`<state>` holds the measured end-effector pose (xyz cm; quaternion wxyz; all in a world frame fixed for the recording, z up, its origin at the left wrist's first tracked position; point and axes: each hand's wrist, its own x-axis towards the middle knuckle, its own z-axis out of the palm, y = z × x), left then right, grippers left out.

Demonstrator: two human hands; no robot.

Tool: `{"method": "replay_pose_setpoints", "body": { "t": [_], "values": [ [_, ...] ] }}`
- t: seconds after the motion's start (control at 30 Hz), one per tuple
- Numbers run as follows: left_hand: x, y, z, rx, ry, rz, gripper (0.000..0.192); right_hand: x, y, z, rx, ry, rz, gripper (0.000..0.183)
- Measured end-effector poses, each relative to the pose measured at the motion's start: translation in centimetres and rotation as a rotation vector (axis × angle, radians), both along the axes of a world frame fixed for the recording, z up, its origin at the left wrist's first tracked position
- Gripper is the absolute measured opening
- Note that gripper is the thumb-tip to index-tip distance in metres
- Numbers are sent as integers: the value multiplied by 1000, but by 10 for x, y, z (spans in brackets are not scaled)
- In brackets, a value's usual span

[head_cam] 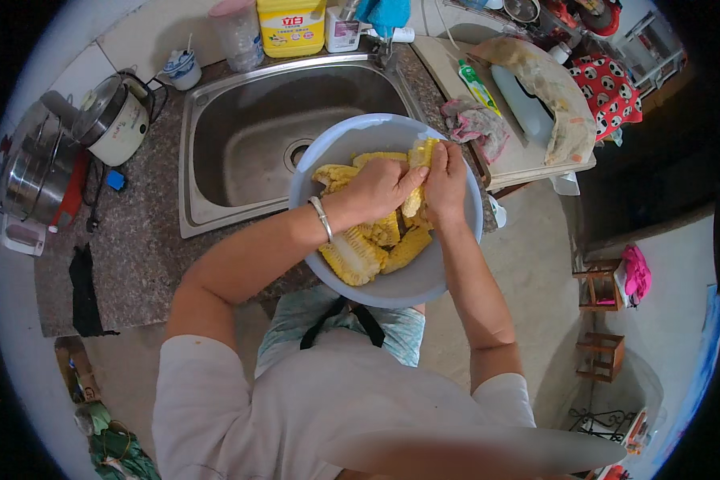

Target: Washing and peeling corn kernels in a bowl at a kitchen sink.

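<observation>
Over a pale blue-grey plastic basin [432, 285], my two hands grip one piece of yellow corn cob [421, 155]. My right hand [446, 180] wraps its right side, with the fingers near the upper end. From the left, my left hand [387, 187] presses on it with the thumb; a silver bangle [321, 219] circles that wrist. Below them in the basin lie several corn pieces [354, 258], some showing a pale core where kernels are gone. My left forearm hides part of the pile. The basin overlaps the right front of a steel sink [240, 150].
A rice cooker [120, 132] and a steel steamer pot [42, 174] stand on the speckled counter at left. Behind the sink are a yellow detergent jug [292, 30] and a faucet [385, 51]. At right, a rag [477, 126] and a green tube [479, 87] lie on a pale board.
</observation>
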<state>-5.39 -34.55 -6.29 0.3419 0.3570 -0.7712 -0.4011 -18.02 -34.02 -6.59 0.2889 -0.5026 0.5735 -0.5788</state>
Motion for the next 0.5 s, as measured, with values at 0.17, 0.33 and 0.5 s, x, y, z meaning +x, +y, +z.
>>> {"method": "replay_pose_setpoints", "body": {
  "t": [0.17,0.33,0.5],
  "values": [
    [-3,-3,-10,-154,31,22,41,-3,-3,-5,23,-6,-3,25],
    [-5,-4,-13,-186,-25,43,40,-4,-4,-7,19,35,-6,25],
    [-5,-6,-15,-215,-108,58,40,-1,-1,-1,41,73,-36,25]
  ]
}}
